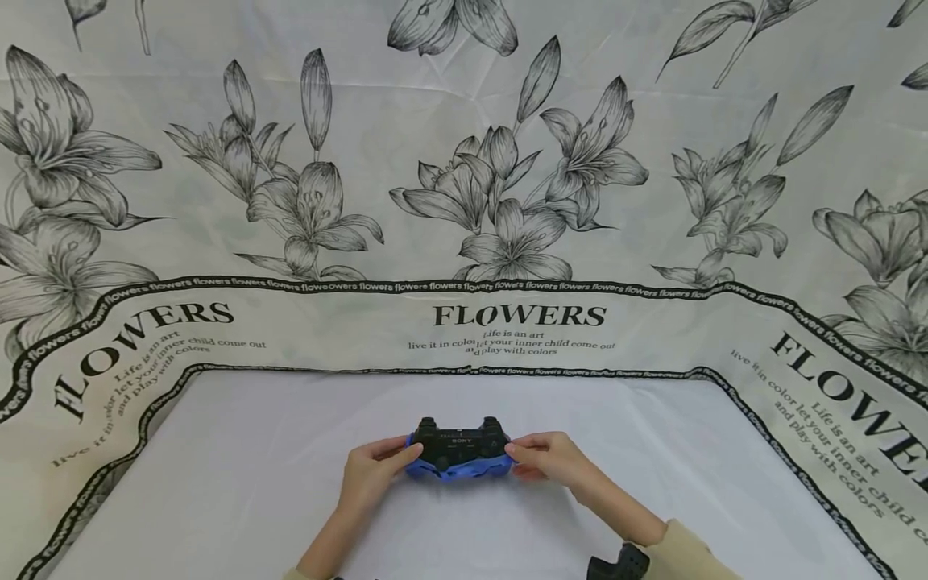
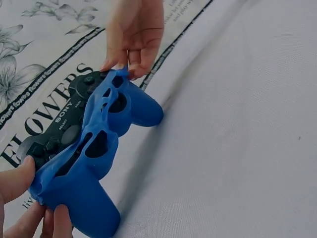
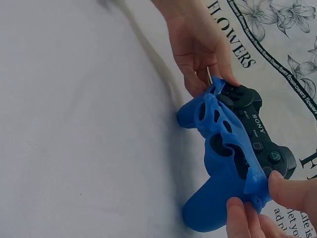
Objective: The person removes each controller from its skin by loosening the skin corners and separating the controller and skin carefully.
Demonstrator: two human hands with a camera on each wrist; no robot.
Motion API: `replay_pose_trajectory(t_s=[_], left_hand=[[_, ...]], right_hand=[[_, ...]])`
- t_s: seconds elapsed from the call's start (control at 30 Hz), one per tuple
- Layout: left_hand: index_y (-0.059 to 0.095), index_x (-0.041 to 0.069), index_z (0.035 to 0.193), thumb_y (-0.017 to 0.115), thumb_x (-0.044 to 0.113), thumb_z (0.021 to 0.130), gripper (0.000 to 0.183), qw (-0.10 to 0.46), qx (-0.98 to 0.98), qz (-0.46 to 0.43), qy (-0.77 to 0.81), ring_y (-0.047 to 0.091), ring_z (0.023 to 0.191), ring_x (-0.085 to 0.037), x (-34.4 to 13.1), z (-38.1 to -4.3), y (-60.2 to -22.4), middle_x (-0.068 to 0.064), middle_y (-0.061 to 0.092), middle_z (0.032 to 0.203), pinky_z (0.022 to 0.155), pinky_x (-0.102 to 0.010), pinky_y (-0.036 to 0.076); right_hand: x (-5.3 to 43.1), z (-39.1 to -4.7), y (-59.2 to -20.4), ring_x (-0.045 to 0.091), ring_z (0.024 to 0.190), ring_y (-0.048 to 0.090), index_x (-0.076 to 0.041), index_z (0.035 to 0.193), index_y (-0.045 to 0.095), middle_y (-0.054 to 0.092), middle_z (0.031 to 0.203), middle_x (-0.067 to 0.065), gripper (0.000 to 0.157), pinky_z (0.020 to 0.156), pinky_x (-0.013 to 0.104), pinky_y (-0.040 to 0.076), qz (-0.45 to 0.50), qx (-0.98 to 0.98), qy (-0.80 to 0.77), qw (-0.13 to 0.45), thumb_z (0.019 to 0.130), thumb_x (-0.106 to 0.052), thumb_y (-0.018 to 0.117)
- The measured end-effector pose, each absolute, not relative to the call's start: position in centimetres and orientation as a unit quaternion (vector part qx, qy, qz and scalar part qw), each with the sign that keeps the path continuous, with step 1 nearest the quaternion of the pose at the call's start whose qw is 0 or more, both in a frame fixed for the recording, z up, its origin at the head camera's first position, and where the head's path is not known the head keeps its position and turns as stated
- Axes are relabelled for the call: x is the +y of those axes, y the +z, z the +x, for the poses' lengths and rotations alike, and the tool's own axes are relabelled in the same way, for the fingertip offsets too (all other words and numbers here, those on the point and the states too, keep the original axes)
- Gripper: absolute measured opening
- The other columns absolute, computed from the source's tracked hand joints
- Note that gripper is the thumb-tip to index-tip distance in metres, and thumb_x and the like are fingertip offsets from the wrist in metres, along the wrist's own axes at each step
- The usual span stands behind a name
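Note:
A black Sony game controller (image 1: 464,441) is held just over the white table, its lower part inside a blue silicone cover (image 2: 84,193). The cover wraps both grips, while its upper edge is bunched across the controller's face, leaving the top strip and shoulder buttons bare. My left hand (image 1: 368,475) pinches the left end, thumb on top and fingers beneath. At the other end, my right hand (image 1: 554,459) pinches controller and cover edge between thumb and fingers. In the right wrist view the right thumb (image 3: 287,191) lies beside the face buttons.
A white cloth surface (image 1: 254,483) spreads around the hands. Behind and at the sides is a fabric (image 1: 507,242) printed with flowers and lettering, edged by black bands. A black wrist device (image 1: 619,564) sits near the right beige sleeve (image 1: 685,556).

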State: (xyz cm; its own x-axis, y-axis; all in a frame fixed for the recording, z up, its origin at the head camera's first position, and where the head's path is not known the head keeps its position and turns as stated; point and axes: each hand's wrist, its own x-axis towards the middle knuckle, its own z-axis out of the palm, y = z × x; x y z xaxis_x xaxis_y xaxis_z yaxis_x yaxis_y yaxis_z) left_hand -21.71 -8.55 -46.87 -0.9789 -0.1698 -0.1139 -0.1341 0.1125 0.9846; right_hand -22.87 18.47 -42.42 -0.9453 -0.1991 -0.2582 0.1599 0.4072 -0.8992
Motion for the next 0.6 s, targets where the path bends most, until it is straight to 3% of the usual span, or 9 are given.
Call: replay_pose_trajectory(t_s=[0.23, 0.43, 0.6], left_hand=[[0.07, -0.004, 0.107, 0.075, 0.02, 0.081, 0.036, 0.008, -0.743, 0.103, -0.662, 0.071, 0.08, -0.014, -8.8, -21.1, -46.3, -0.017, 0.072, 0.103, 0.074, -0.027, 0.058], [0.074, -0.005, 0.095, 0.072, 0.014, 0.074, 0.028, 0.02, -0.75, 0.134, -0.648, 0.069, 0.068, -0.013, -8.7, -21.6, -45.5, -0.014, 0.074, 0.085, 0.068, -0.031, 0.059], [0.074, -0.005, 0.095, 0.07, 0.012, 0.071, 0.03, 0.002, -0.738, 0.145, -0.659, 0.067, 0.067, -0.011, -8.7, -22.0, -45.7, -0.011, 0.074, 0.079, 0.067, -0.03, 0.059]], right_hand=[[18.9, -23.6, -42.2, 0.013, 0.075, 0.071, 0.012, 0.114, 0.062, 0.074, 0.084, 0.003, 0.043, 0.069, 0.022, 0.058, 0.038, 0.768, -0.606, 0.204, 0.084, -0.017, 0.072], [18.7, -23.8, -41.6, 0.012, 0.07, 0.071, 0.007, 0.104, 0.069, 0.073, 0.078, 0.003, 0.033, 0.067, 0.024, 0.058, 0.031, 0.79, -0.581, 0.194, 0.081, -0.017, 0.072], [18.7, -24.1, -41.5, 0.009, 0.066, 0.069, 0.007, 0.101, 0.07, 0.071, 0.074, 0.001, 0.03, 0.064, 0.022, 0.057, 0.037, 0.783, -0.587, 0.203, 0.08, -0.015, 0.069]])
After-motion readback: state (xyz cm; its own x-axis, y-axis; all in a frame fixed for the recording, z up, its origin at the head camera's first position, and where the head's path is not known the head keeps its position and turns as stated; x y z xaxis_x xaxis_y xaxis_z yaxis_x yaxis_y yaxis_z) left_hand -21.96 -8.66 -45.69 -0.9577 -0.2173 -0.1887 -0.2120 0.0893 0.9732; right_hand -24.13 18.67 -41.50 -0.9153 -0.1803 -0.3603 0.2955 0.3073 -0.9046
